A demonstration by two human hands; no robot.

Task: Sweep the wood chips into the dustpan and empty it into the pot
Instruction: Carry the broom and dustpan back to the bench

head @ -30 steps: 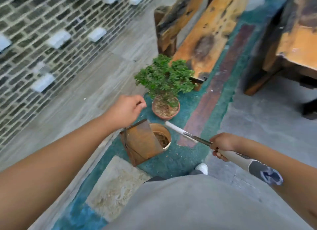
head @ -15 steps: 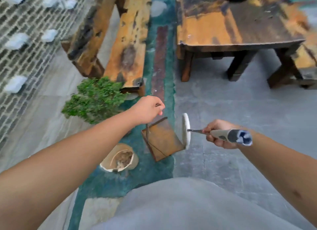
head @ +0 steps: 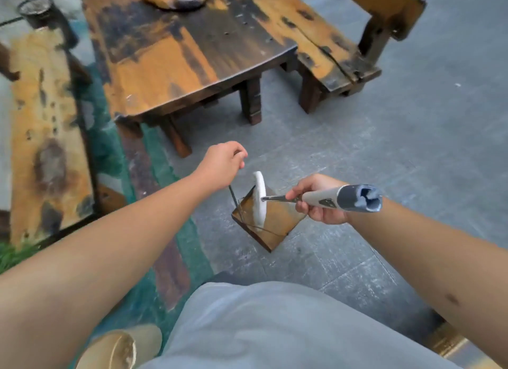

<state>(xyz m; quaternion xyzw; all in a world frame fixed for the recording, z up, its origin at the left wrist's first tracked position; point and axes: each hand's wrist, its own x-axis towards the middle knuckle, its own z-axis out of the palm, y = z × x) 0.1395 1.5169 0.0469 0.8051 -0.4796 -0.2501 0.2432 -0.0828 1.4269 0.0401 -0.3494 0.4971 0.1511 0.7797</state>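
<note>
My left hand (head: 224,164) is closed on the thin upright rod handle of a rusty brown metal dustpan (head: 277,221), which hangs over the grey floor. My right hand (head: 316,199) grips the grey handle of a sweeping tool (head: 341,199) whose white head (head: 259,197) rests against the dustpan's inside. The tan pot (head: 121,349) sits at the bottom left edge, partly hidden by my left arm and my grey clothing. No wood chips are visible on the floor.
A worn orange-and-black wooden table (head: 176,47) stands ahead, with a bench (head: 338,55) at its right and another bench (head: 46,132) at the left. A teal and brown painted strip (head: 162,253) runs along the floor. Grey paving (head: 384,154) spreads to the right.
The view has swung right, away from the pot and the green plant. The dustpan and the sweeping tool moved with my hands from above the pot to over the grey paving.
</note>
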